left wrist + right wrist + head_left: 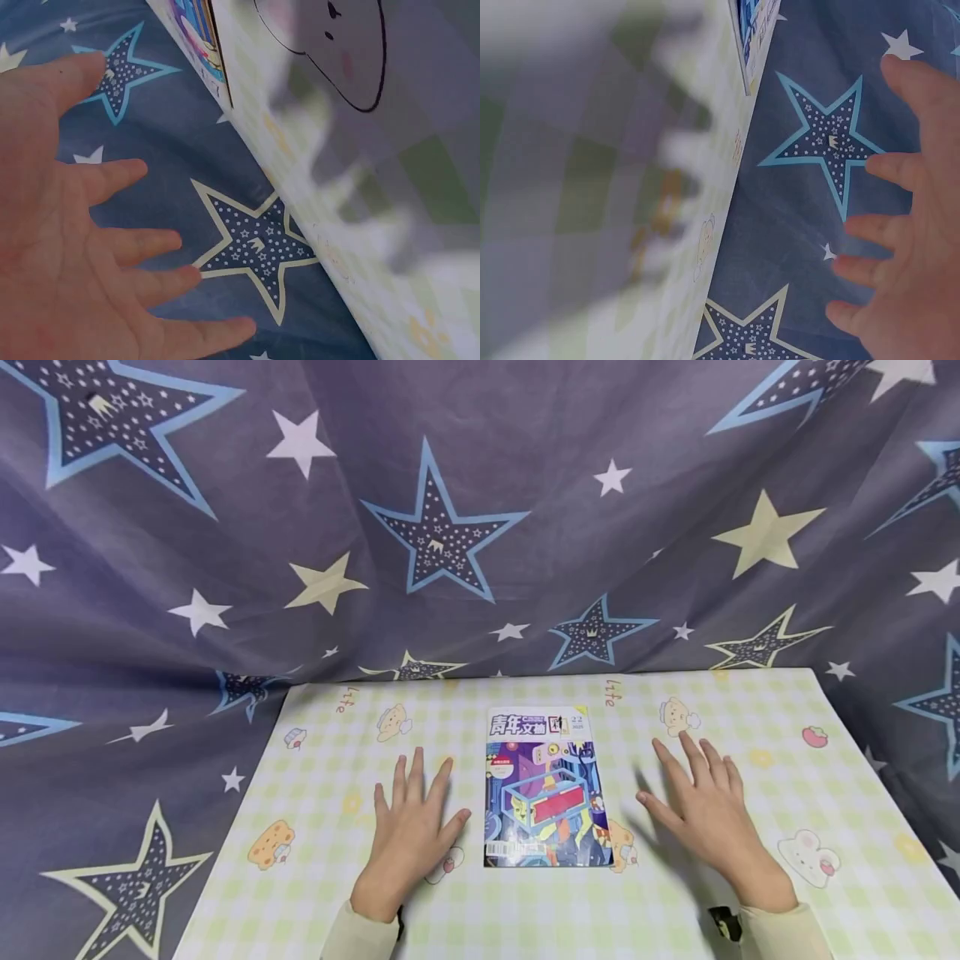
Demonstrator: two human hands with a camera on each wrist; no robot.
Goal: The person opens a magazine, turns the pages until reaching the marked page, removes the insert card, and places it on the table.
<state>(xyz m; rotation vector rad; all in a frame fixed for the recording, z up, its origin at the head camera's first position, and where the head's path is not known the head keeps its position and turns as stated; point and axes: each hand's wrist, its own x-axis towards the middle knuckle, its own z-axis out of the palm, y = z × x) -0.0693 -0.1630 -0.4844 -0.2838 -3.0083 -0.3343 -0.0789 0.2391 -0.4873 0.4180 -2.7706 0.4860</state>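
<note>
A magazine (547,789) with a colourful purple and blue cover lies flat on the table between the two hands. To its left is the left hand (411,835), palm down with fingers spread, holding nothing. On the other side the right hand (705,818) is also spread and bare, its shadow falling on the cloth. Both wrist views show the palms of the left hand (97,240) and right hand (907,217) raised over the tabletop, fingers extended. A corner of the magazine (201,45) appears at the top of the left wrist view, and its edge (751,37) in the right one.
A pale green checked cloth (450,918) with cartoon prints covers the table. Behind and at both sides hangs a dark purple-blue curtain (555,560) patterned with stars, meeting the table's back edge. Light sleeves (363,935) cover the forearms.
</note>
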